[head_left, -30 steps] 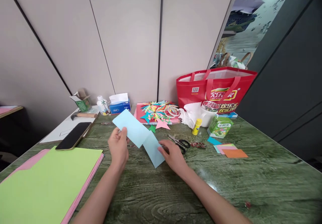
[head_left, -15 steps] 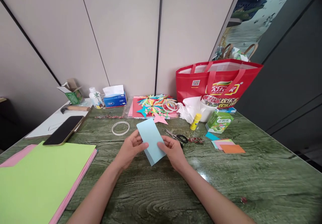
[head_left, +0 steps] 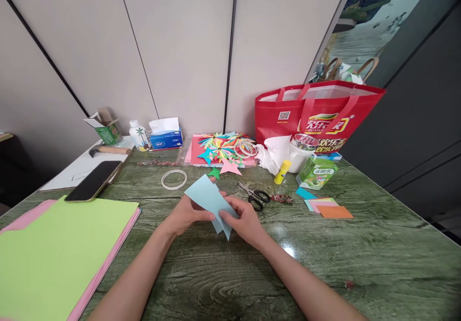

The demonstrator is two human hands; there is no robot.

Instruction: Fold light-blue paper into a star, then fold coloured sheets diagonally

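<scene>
Light blue folded paper is held tilted above the table, with its layers fanned apart at the lower end. My left hand pinches its left edge, the thumb on the front and the fingers hidden behind. On the lower right side, my right hand grips it with the thumb pressed on its face. Just right of my right hand lie black-handled scissors. Behind the paper are a small green paper star and a pink paper star. A roll of white tape lies to the left.
Green and pink paper sheets and a phone lie at left, a hammer behind them. A glue stick, white mug, green carton and colored paper pieces are at right, before a red bag.
The light blue paper has turned counterclockwise and its layers have spread at the bottom. Both hands keep their hold. The view has shifted slightly, and the green star and scissors handles show more.
</scene>
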